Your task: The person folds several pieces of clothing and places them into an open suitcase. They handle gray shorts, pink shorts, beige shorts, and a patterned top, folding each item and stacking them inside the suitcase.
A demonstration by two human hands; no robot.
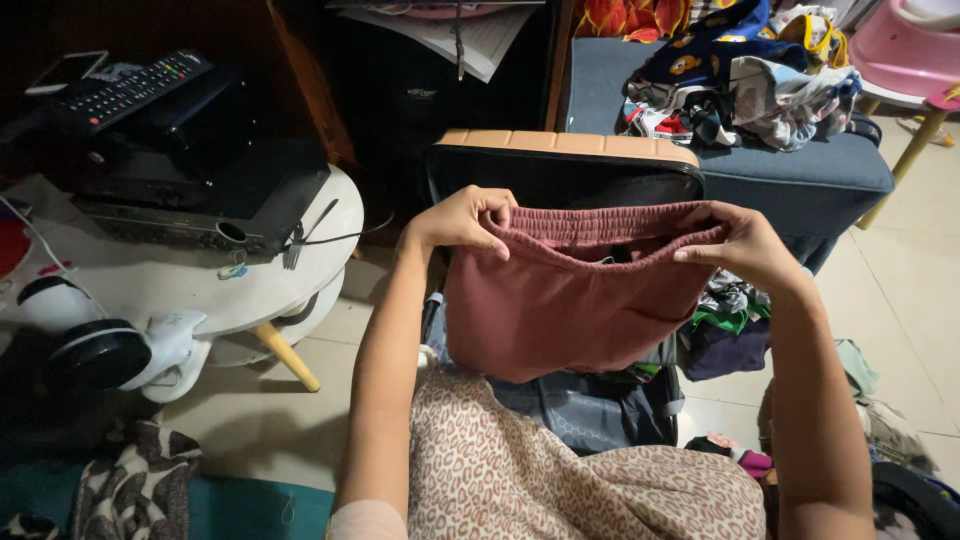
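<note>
The left hand (pixel 462 220) and the right hand (pixel 745 248) each pinch one end of the elastic waistband of a pair of dusty-red shorts (pixel 570 300), fingers curled and clamped on the cloth, thumbs in front. The shorts hang free in the air between the hands, above the person's lap and in front of an open suitcase (pixel 560 165) that stands on the floor.

The cloth looks soft, light and limp: it sags under its own weight and would slip little in a grip. The gathered waistband is the firmest part, so the two ends where the hands are seem the best places to hold it.

To the left, a small round white table (pixel 200 290) carries a black device and, near its far edge, a remote control (pixel 130 90). Behind the suitcase a blue sofa (pixel 800 170) holds a heap of clothes (pixel 740 75). More garments lie on the pale tiled floor (pixel 900 300) at the right, though that dim corner is hard to make out.
</note>
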